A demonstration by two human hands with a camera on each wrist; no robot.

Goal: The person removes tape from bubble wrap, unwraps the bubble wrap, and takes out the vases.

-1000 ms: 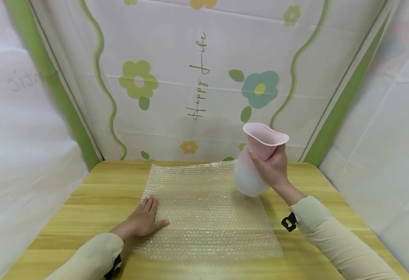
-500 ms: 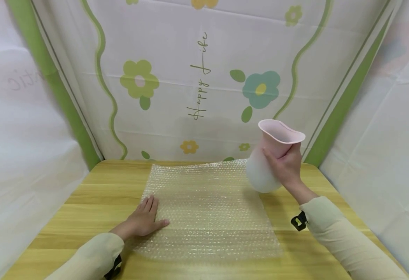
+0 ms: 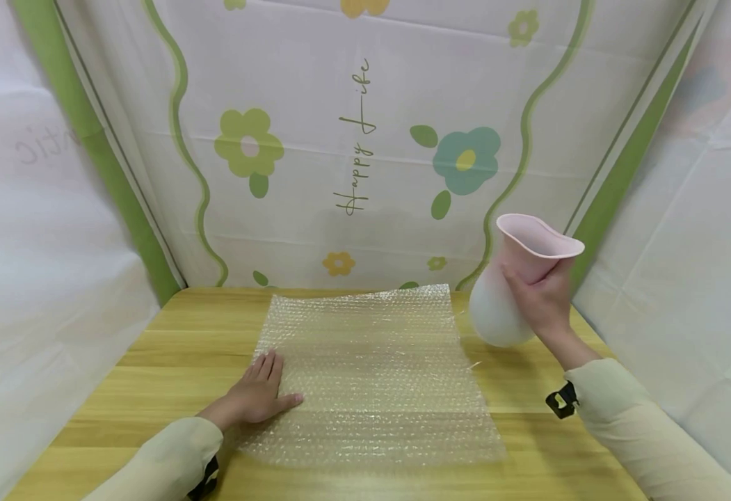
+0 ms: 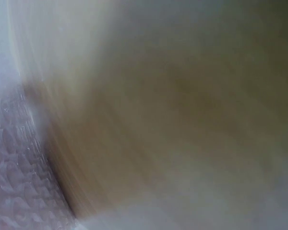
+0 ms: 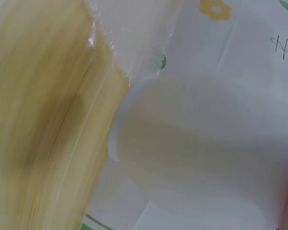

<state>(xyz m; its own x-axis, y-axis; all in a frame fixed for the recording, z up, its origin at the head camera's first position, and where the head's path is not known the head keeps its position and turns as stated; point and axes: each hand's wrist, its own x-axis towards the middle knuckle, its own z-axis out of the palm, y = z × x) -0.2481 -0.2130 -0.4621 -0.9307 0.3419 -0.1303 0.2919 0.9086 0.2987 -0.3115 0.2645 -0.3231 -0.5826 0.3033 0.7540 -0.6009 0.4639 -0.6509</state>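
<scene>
In the head view a vase (image 3: 499, 313), pink at its wavy rim and fading to white below, is held tilted over the table's right side. My right hand (image 3: 547, 299) grips it round the neck, thumb on the near side. The vase's pale body (image 5: 201, 148) fills much of the right wrist view. A sheet of clear bubble wrap (image 3: 371, 376) lies spread out mid-table. Flat on its left edge rests my left hand (image 3: 257, 395), fingers straight and thumb spread. The left wrist view is mostly blurred, with bubble wrap (image 4: 14, 177) at its left side.
The wooden table (image 3: 152, 390) has a printed fabric wall (image 3: 302, 209) with flowers and lettering behind it. White fabric panels stand at the left (image 3: 39, 243) and right (image 3: 678, 278). A strap with a black mount (image 3: 562, 400) is on the right wrist.
My right hand has carried the vase rightward, from over the bubble wrap's right edge to beyond it. The left hand and the bubble wrap have stayed in place.
</scene>
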